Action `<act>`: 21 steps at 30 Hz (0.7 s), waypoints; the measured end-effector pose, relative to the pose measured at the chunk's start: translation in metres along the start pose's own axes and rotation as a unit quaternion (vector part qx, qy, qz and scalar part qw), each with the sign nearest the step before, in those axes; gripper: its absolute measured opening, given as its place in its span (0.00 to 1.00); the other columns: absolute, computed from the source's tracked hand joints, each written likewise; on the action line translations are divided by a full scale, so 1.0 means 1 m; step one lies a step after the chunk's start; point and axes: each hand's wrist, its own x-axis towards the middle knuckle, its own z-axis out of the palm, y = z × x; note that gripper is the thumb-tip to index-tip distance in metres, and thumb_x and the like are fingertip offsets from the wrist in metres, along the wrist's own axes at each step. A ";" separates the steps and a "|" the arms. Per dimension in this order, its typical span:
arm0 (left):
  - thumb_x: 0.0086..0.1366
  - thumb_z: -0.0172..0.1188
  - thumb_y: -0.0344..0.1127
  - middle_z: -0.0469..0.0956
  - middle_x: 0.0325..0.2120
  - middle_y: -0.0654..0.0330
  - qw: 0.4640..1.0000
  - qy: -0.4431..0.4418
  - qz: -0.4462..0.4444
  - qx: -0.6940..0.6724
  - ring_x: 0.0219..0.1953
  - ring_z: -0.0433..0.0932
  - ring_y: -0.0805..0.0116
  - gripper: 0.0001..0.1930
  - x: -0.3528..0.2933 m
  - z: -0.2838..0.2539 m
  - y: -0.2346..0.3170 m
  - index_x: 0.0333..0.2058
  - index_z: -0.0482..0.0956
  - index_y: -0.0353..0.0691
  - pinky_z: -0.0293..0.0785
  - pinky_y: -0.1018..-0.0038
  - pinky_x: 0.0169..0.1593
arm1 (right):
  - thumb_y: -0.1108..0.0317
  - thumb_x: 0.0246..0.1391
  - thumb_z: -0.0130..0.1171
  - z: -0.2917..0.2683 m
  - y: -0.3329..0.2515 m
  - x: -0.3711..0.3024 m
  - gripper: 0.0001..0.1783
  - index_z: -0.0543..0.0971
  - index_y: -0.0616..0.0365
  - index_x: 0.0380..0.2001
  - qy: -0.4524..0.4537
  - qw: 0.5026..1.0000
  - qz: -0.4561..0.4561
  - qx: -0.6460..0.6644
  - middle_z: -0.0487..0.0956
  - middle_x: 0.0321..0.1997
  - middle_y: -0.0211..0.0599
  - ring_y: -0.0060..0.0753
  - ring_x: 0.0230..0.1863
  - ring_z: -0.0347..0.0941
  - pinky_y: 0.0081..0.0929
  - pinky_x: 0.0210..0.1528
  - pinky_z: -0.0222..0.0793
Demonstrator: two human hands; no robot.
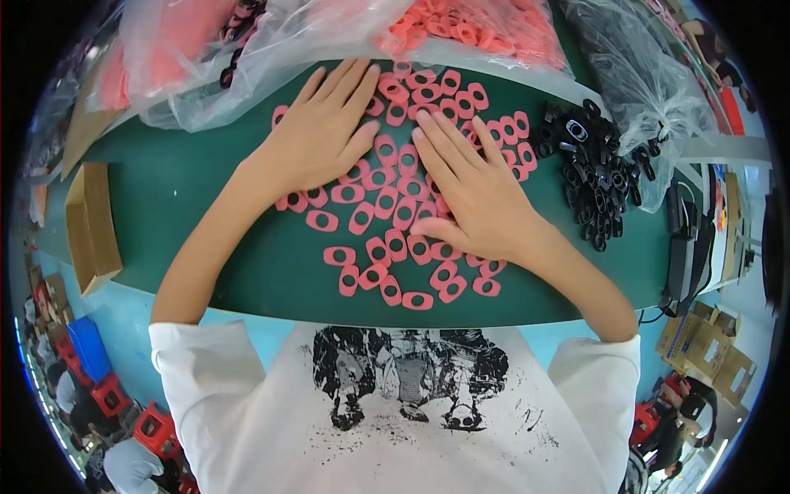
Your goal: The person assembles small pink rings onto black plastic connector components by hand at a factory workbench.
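Many pink oval rings (387, 202), each with a hole through it, lie spread over the middle of a green table (173, 198). My left hand (325, 128) rests flat over the left side of the spread, its fingers stretched toward the far edge. Flat on the right part of the spread lies my right hand (477, 189), fingers straight and thumb pointing left. Both hands cover some of the rings. Neither one grips anything that I can see. A pile of black ring-shaped parts (597, 177) sits to the right of my right hand.
Clear plastic bags with pink parts (485, 33) lie along the far side. Another clear bag (642, 82) stands behind the black pile. At the left edge is an open cardboard box (92, 226). A black power adapter (681, 263) is at the right edge. Other people sit in the background.
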 end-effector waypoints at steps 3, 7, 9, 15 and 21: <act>0.67 0.47 0.42 0.56 0.67 0.42 0.999 -0.023 -0.007 0.035 0.70 0.53 0.49 0.33 -0.015 -0.013 0.002 0.66 0.55 0.28 0.48 0.53 0.71 | 0.31 0.55 0.50 0.004 -0.004 0.001 0.55 0.56 0.72 0.67 0.002 1.000 0.014 -0.001 0.52 0.74 0.57 0.54 0.76 0.45 0.56 0.73 0.34; 0.67 0.48 0.42 0.53 0.68 0.41 1.000 -0.009 -0.010 0.023 0.71 0.52 0.47 0.34 -0.006 -0.004 0.008 0.66 0.55 0.27 0.47 0.52 0.71 | 0.32 0.54 0.50 0.004 0.002 0.002 0.54 0.56 0.70 0.67 0.005 1.000 -0.007 0.010 0.51 0.74 0.57 0.53 0.76 0.45 0.56 0.73 0.34; 0.66 0.48 0.42 0.53 0.68 0.41 1.000 -0.006 -0.011 0.017 0.71 0.52 0.46 0.34 -0.004 -0.003 0.010 0.66 0.54 0.27 0.47 0.52 0.71 | 0.31 0.54 0.50 0.001 0.003 0.001 0.54 0.57 0.67 0.68 -0.001 1.000 -0.004 0.004 0.50 0.74 0.57 0.55 0.76 0.44 0.56 0.73 0.34; 0.65 0.49 0.42 0.57 0.66 0.40 1.000 -0.010 0.002 -0.002 0.70 0.54 0.45 0.35 -0.018 -0.015 0.011 0.65 0.55 0.25 0.47 0.52 0.70 | 0.29 0.56 0.45 -0.030 0.028 -0.023 0.53 0.55 0.65 0.69 0.062 0.995 0.002 0.076 0.49 0.74 0.59 0.58 0.75 0.45 0.55 0.73 0.36; 0.62 0.51 0.41 0.55 0.67 0.41 0.997 0.018 0.054 -0.043 0.70 0.53 0.49 0.34 0.015 -0.008 0.031 0.63 0.60 0.25 0.47 0.53 0.71 | 0.29 0.55 0.45 -0.019 0.020 -0.035 0.57 0.53 0.72 0.68 -0.013 1.000 0.009 0.001 0.51 0.74 0.60 0.57 0.76 0.44 0.55 0.74 0.35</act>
